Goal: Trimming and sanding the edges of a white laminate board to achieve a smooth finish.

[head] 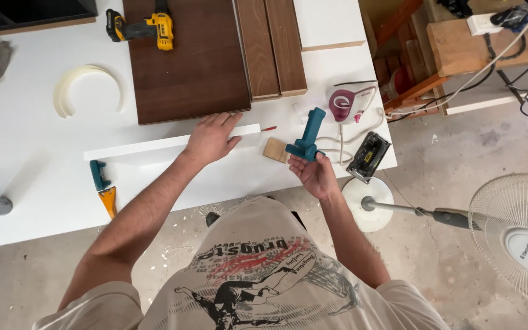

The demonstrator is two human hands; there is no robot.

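Note:
My left hand [211,137] presses flat on a long white board [148,146] that lies on the white table [32,183], near the board's right end. My right hand [314,173] holds a teal plastic hand tool [308,135] upright just beyond the table's front edge. A small wooden block [275,150] lies on the table beside that tool. A red pencil [268,129] rests past the board's right end.
Dark brown panels [190,61] and narrower brown boards [273,46] lie at the back, with a yellow cordless drill [145,27] on top. A cream edge-banding coil [87,85], a teal and orange trimmer [102,183], a small iron [344,104] and a black-yellow tool [368,156] sit around. A pedestal fan [514,238] stands right.

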